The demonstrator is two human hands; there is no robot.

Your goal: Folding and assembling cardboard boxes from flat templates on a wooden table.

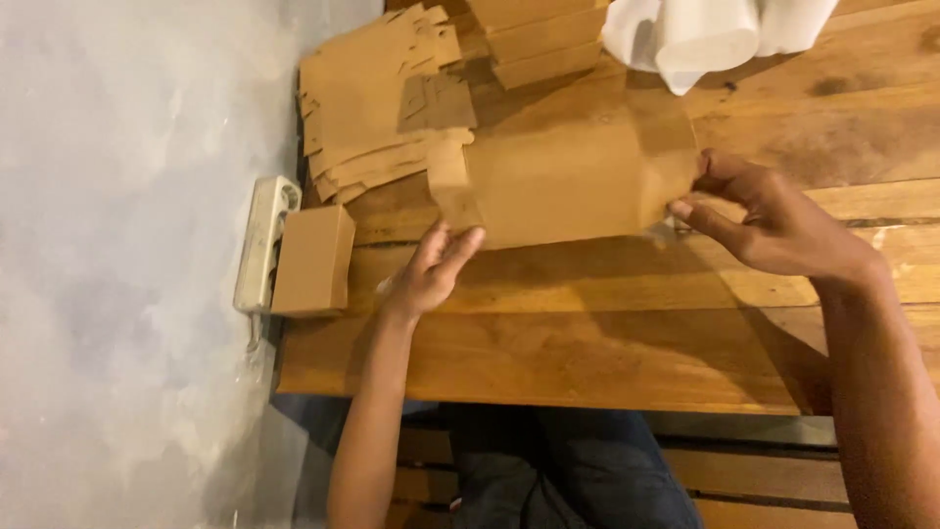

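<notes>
A flat brown cardboard box blank (563,181) is held just above the wooden table (587,333), in the middle of the view. My left hand (431,269) pinches its lower left corner near a small flap. On the other side, my right hand (764,220) grips the blank's right edge with thumb and fingers.
A stack of flat cardboard blanks (377,98) lies at the table's far left. Folded brown boxes (539,39) are piled behind it. A small closed brown box (313,260) sits by a white power strip (264,240) against the grey wall. White plastic bags (705,34) lie at the back.
</notes>
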